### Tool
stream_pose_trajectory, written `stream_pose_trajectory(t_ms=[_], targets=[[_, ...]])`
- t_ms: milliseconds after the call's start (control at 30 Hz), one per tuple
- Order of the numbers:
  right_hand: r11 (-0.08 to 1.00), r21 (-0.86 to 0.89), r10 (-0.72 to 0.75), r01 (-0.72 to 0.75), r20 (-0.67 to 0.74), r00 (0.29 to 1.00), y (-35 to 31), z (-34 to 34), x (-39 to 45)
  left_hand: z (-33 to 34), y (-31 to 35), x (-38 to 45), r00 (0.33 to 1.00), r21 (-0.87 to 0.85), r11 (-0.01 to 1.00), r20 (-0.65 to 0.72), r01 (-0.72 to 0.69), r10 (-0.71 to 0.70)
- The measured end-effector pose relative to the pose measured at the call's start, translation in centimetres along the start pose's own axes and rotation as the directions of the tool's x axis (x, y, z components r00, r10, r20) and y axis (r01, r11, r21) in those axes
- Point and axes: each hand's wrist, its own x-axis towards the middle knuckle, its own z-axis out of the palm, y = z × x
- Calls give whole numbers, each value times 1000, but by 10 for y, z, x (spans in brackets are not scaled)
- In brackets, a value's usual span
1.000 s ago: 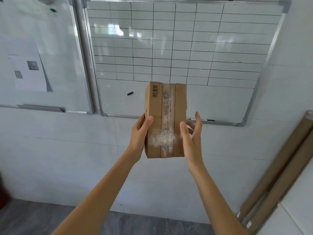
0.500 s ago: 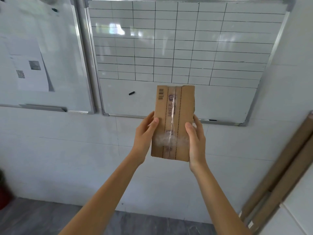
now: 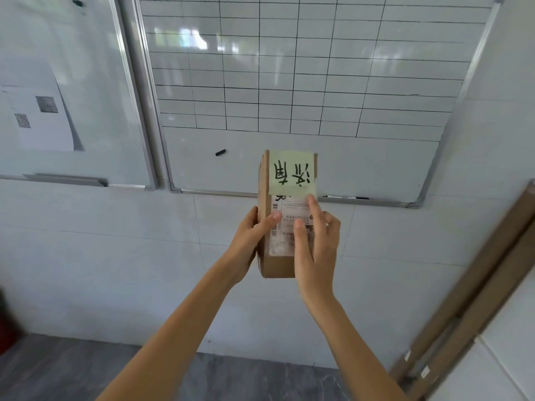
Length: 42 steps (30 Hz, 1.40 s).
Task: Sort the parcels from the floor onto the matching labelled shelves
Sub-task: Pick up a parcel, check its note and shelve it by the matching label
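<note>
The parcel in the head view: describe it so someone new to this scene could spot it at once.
Look below the gridded whiteboard on the tiled wall; the person's left hand and right hand hold up one slim brown cardboard parcel, upright, in front of the board's lower edge. Its pale green note with black handwritten characters, stuck above a white shipping label, sets it apart.

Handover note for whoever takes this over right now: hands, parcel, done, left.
Left hand: grips the parcel's left edge, thumb across the shipping label.
Right hand: holds the right side, fingers laid over the front.
Parcel: upright at chest height, facing the gridded whiteboard; its green handwritten note faces the camera upside down.
Done: parcel is off the floor, label side showing.
Left: read the note, find the matching shelf (none in view), place it.
</note>
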Motion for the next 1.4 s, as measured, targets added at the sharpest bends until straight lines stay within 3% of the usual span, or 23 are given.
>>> stream_pose_trajectory(t_ms=[367, 500, 833, 1033, 1167, 1233, 1333, 1400], targets=[[929, 317, 150, -194, 156, 976, 7, 0, 7, -7, -7, 1, 1000, 38, 999, -20, 15, -14], [835, 447, 212, -322, 278, 937, 5, -8, 23, -19, 1, 1, 990, 84, 992, 95, 95, -103], [730, 400, 377, -555, 442, 814, 12, -44, 64, -37, 38, 8, 898, 356, 923, 343, 148, -277], [718, 457, 410, -525, 332, 849, 14, -41, 62, -28, 32, 7, 911, 372, 907, 271, 198, -310], [711, 522, 433, -470, 202, 879, 19, -46, 62, -37, 26, 3, 898, 511, 823, 198, 248, -394], [666, 589, 477, -457, 136, 869, 20, -48, 62, -47, 17, -1, 897, 462, 837, 171, 293, -408], [594, 678, 540, -433, 63, 840, 17, -44, 57, -54, -5, -11, 916, 156, 923, 143, 353, -374], [559, 721, 568, -410, 28, 823, 14, -35, 48, -49, -20, -13, 918, -50, 929, 179, 367, -353]])
